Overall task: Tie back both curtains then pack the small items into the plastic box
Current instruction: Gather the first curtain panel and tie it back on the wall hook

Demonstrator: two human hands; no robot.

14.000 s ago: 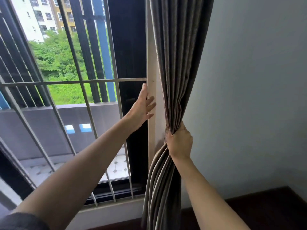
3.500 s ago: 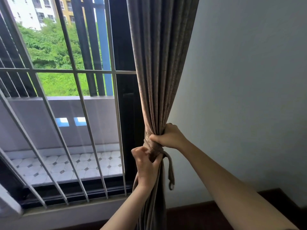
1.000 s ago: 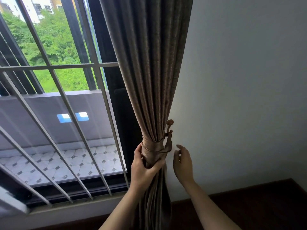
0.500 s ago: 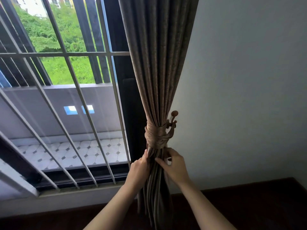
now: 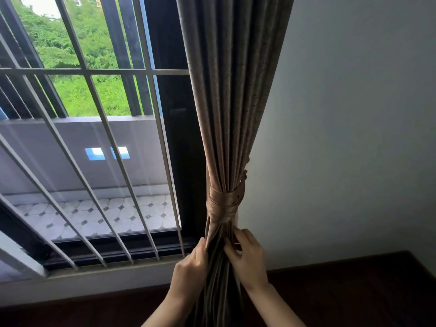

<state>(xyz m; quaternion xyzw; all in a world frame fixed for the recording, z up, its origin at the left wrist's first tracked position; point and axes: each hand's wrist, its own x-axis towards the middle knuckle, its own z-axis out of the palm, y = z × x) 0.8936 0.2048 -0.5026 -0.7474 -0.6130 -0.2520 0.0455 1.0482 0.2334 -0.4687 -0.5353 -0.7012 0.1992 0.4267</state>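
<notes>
The curtain [image 5: 226, 128] is pinched just beneath its tieback [image 5: 223, 204] by the fingers of the left hand [image 5: 191, 267] and the right hand [image 5: 247, 258].

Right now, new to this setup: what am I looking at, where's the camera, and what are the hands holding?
There is no robot. A person wears one wide-angle camera on the head, looking forward and down at their bare hands. They face a barred window beside a plain wall. A brown curtain is gathered and bound by a fabric tieback that runs toward a hook at the curtain's wall side. Below the tieback, the left hand and right hand pinch the curtain's folds. No table or plastic box is in view.
</notes>
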